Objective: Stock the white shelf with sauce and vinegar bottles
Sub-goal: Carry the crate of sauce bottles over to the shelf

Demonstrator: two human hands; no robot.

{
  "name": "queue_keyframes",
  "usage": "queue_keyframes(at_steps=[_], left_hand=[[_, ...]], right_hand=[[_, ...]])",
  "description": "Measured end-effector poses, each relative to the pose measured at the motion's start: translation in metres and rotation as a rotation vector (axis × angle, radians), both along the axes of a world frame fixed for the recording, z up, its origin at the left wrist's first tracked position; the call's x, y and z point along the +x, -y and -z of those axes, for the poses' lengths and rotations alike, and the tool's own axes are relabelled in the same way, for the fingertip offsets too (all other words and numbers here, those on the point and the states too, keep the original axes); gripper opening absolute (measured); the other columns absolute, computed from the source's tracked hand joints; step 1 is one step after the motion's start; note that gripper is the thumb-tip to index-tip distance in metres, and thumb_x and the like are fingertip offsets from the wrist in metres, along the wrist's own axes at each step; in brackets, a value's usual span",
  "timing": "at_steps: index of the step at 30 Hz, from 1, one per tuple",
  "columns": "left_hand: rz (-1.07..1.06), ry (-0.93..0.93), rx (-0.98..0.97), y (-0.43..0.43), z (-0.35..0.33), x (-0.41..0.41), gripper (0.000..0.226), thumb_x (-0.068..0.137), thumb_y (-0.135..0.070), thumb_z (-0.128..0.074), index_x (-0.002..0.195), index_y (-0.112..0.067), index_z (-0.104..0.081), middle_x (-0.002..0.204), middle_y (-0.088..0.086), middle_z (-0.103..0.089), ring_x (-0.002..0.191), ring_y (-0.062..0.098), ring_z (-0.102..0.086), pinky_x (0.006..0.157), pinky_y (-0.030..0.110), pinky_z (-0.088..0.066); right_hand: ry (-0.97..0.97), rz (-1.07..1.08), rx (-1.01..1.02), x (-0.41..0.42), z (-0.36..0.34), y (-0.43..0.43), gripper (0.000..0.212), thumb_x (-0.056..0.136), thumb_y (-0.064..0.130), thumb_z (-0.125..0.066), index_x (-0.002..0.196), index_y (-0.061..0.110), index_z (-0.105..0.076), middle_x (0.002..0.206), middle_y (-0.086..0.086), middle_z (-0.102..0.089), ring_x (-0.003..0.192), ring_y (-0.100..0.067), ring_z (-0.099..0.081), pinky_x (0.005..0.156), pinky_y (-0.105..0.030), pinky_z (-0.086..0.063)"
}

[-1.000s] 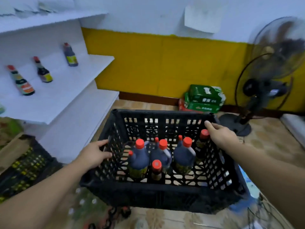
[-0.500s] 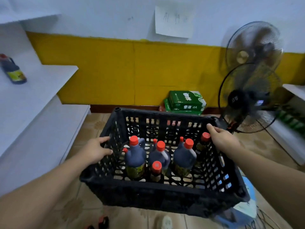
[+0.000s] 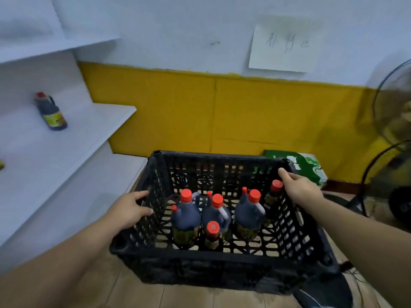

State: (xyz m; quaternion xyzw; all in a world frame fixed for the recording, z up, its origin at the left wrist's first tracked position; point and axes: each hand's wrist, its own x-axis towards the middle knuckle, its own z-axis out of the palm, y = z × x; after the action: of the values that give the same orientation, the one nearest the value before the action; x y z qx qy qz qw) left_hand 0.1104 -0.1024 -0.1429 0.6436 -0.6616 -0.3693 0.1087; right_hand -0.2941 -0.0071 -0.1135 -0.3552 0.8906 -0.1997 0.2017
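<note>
I carry a black plastic crate (image 3: 222,261) in front of me. My left hand (image 3: 127,210) grips its left wall and my right hand (image 3: 298,187) grips its right rim. Inside stand several dark bottles with red caps: three large jugs (image 3: 185,221) and smaller bottles, one at the front (image 3: 212,235) and one by my right hand (image 3: 274,194). The white shelf (image 3: 66,138) is to the left, with one dark red-capped bottle (image 3: 50,112) standing on it.
A lower white shelf board (image 3: 73,196) sits beneath the first. A green carton (image 3: 309,170) lies against the yellow wall behind the crate. A standing fan (image 3: 391,152) is at the right edge. A paper note (image 3: 284,47) hangs on the wall.
The view has swung back left and the crate has moved closer to the shelf. Both hands keep the same hold on the crate's sides.
</note>
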Motion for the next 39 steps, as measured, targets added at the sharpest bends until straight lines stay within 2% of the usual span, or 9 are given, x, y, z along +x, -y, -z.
queue_keyframes(at_steps=[3,11,16,19,26,29,33,37,39], left_hand=[[0.024,0.0,-0.013,0.061,-0.003,-0.006,0.065,0.079,-0.021,-0.074,0.139,-0.025,-0.048,0.141,0.009,-0.05,0.125,0.026,-0.049,0.1,0.034,-0.039],[-0.007,0.04,-0.015,0.184,-0.011,-0.04,0.062,0.081,-0.018,-0.072,0.138,-0.023,-0.048,0.135,0.01,-0.055,0.108,0.027,-0.06,0.092,0.036,-0.048],[-0.11,0.036,0.004,0.243,0.0,-0.065,0.06,0.081,-0.016,-0.072,0.137,-0.024,-0.05,0.127,0.013,-0.06,0.091,0.024,-0.063,0.076,0.032,-0.049],[-0.159,0.004,0.029,0.285,0.008,-0.072,0.057,0.081,-0.016,-0.072,0.134,-0.026,-0.053,0.12,0.013,-0.064,0.085,0.023,-0.066,0.08,0.036,-0.052],[-0.082,-0.068,0.076,0.444,0.058,-0.048,0.063,0.077,-0.018,-0.075,0.136,-0.027,-0.052,0.122,0.006,-0.065,0.096,0.022,-0.066,0.089,0.038,-0.052],[-0.015,-0.081,0.107,0.523,0.09,-0.028,0.07,0.076,-0.019,-0.076,0.139,-0.027,-0.047,0.117,0.004,-0.067,0.091,0.02,-0.067,0.085,0.038,-0.055],[0.011,-0.045,0.128,0.59,0.127,-0.013,0.071,0.079,-0.02,-0.075,0.141,-0.027,-0.042,0.119,0.006,-0.066,0.088,0.02,-0.065,0.072,0.029,-0.05],[-0.011,0.013,0.122,0.649,0.182,-0.013,0.068,0.079,-0.019,-0.075,0.14,-0.025,-0.046,0.13,0.006,-0.06,0.11,0.023,-0.06,0.085,0.03,-0.047],[-0.015,0.052,0.136,0.669,0.223,-0.021,0.07,0.079,-0.02,-0.076,0.141,-0.022,-0.044,0.133,0.007,-0.057,0.115,0.025,-0.058,0.09,0.032,-0.047]], right_hand=[[0.023,0.025,0.001,-0.007,0.005,0.054,0.07,0.091,0.073,-0.026,0.144,0.032,-0.044,0.14,-0.015,-0.052,0.123,-0.037,-0.05,0.087,-0.037,-0.04],[0.092,-0.001,-0.02,-0.041,0.018,0.184,0.073,0.089,0.076,-0.023,0.144,0.033,-0.043,0.144,-0.012,-0.049,0.128,-0.036,-0.046,0.097,-0.041,-0.04],[0.112,-0.118,0.006,-0.068,0.024,0.277,0.071,0.091,0.074,-0.022,0.145,0.033,-0.041,0.147,-0.009,-0.046,0.131,-0.035,-0.043,0.1,-0.042,-0.036],[0.107,-0.124,0.016,-0.075,0.028,0.328,0.071,0.091,0.074,-0.023,0.147,0.034,-0.039,0.148,-0.009,-0.044,0.131,-0.036,-0.042,0.103,-0.043,-0.035],[0.06,-0.08,0.056,-0.059,0.06,0.466,0.07,0.092,0.073,-0.02,0.147,0.033,-0.039,0.145,-0.011,-0.047,0.126,-0.036,-0.046,0.095,-0.041,-0.04],[0.07,0.015,0.068,-0.039,0.095,0.522,0.072,0.09,0.075,-0.022,0.146,0.035,-0.038,0.135,-0.012,-0.054,0.112,-0.035,-0.055,0.091,-0.044,-0.049],[0.1,0.076,0.079,-0.016,0.138,0.588,0.067,0.092,0.07,-0.029,0.147,0.034,-0.038,0.137,-0.012,-0.053,0.112,-0.037,-0.055,0.09,-0.044,-0.049],[0.168,0.019,0.128,-0.017,0.202,0.65,0.064,0.094,0.067,-0.03,0.149,0.035,-0.034,0.139,-0.007,-0.052,0.105,-0.033,-0.057,0.083,-0.045,-0.049],[0.195,-0.003,0.163,-0.026,0.247,0.675,0.061,0.097,0.064,-0.029,0.15,0.035,-0.03,0.134,-0.008,-0.055,0.087,-0.027,-0.059,0.071,-0.04,-0.048]])
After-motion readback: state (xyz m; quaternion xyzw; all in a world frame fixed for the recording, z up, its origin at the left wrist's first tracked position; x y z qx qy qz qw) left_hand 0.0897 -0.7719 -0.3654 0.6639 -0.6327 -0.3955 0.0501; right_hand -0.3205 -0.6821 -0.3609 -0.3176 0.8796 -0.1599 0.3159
